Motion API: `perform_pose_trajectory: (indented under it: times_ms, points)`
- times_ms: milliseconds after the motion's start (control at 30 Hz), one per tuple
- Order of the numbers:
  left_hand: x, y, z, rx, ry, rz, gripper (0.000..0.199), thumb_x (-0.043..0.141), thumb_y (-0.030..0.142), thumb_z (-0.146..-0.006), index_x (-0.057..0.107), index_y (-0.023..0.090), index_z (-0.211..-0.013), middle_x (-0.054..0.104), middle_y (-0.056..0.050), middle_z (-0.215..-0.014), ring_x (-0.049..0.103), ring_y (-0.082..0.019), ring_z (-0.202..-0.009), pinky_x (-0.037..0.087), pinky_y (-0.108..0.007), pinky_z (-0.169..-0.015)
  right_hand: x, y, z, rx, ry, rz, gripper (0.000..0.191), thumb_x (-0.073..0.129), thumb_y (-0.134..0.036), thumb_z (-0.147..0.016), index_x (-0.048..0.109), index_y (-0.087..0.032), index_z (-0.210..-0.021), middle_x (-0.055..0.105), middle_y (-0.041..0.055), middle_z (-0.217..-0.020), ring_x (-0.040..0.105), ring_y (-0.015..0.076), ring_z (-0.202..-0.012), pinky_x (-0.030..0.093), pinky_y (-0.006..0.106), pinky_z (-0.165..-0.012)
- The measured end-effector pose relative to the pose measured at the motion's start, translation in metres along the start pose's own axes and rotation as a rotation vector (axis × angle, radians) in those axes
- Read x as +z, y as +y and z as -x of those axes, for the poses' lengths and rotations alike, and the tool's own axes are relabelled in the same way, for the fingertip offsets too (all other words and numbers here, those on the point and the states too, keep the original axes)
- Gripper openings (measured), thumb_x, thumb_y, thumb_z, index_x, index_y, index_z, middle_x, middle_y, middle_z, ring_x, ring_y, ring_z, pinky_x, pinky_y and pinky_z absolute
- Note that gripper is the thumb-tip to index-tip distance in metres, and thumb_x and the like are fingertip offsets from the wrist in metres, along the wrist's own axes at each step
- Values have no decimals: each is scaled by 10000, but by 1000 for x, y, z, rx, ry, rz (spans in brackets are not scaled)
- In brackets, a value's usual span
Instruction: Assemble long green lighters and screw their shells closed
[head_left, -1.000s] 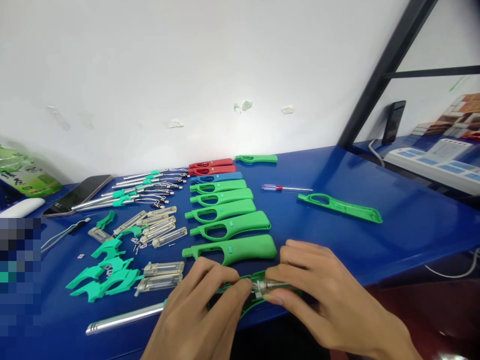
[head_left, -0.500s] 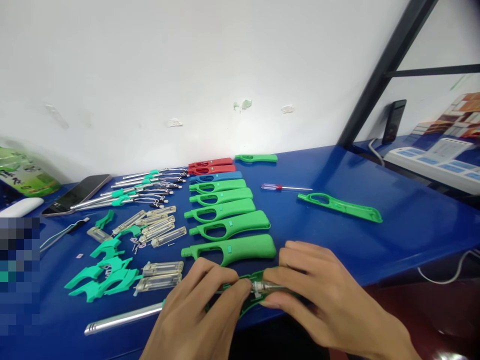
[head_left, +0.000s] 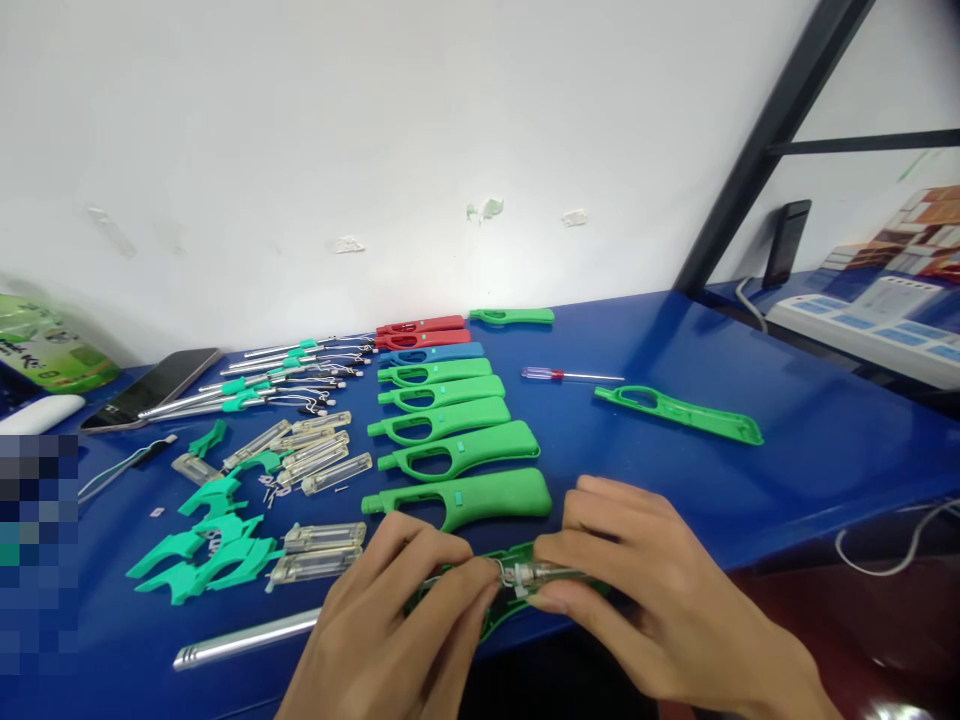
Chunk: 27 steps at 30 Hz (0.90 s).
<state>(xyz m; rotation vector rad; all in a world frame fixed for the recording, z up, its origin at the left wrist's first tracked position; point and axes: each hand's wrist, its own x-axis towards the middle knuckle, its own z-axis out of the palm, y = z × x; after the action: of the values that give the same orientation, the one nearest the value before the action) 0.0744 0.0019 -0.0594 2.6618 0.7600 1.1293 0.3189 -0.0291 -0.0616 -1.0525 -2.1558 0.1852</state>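
Note:
Near the table's front edge, both hands are at an open green lighter shell [head_left: 499, 622]. My left hand [head_left: 409, 610] is closed, its fingertips pressed together over the shell's left part. Between thumb and fingers of my right hand [head_left: 637, 580] is a clear fuel tank [head_left: 551, 572], lying in the shell beside a small white fitting. A silver metal tube [head_left: 247, 637] sticks out to the left from beneath my left hand. Behind the hands lies a closed green lighter handle [head_left: 487, 498], the front one of a row. My palms hide much of the shell.
Red handles [head_left: 431, 325], a blue handle [head_left: 450, 352] and a purple screwdriver [head_left: 544, 374] lie farther back, with a green half shell [head_left: 682, 415] at right. Leftward are clear tanks [head_left: 322, 537], teal triggers [head_left: 217, 570], metal rods [head_left: 195, 402] and a phone [head_left: 154, 388]. A wall stands behind.
My right hand and the clear tank have shifted slightly to the right. My left fingertips have moved a little, and the silver tube's left end has shifted slightly right.

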Motion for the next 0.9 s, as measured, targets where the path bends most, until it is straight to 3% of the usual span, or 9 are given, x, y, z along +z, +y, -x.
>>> perform_pose_trajectory:
  times_ms: [267, 533, 733, 900]
  points:
    - [-1, -2, -1, 79, 1, -49, 195, 574, 2, -1036, 702, 140, -1086, 718, -41, -924, 596, -158, -846, 551, -315, -776, 1, 0, -1, -6, 6, 20, 239, 564, -343, -1127, 704, -213, -983, 578, -24, -789, 481, 156, -719, 366, 334, -723]
    - [0, -3, 8, 64, -81, -89, 228, 604, -20, -1011, 703, 129, -1152, 688, -70, -957, 540, -183, -869, 534, -334, -758, 1, -1, -1, -16, -6, 41, 246, 562, -343, -1127, 712, -214, -981, 595, -17, -792, 487, 165, -719, 373, 343, -728]
    - [-1, -2, 5, 95, -76, -119, 219, 590, -12, -1020, 721, 124, -1131, 709, -63, -941, 577, -185, -873, 549, -354, -819, 1, -1, -2, -13, -4, 29, 242, 581, -328, -1114, 708, -217, -941, 603, -15, -788, 503, 163, -725, 403, 334, -728]
    - [-3, -1, 1, 50, -40, -99, 229, 628, -6, -999, 728, 150, -1133, 728, -48, -966, 610, -170, -855, 559, -323, -811, 0, 0, -2, -9, 86, 21, 189, 615, -359, -1109, 694, -227, -1218, 751, -19, -919, 638, 146, -772, 478, 320, -834]
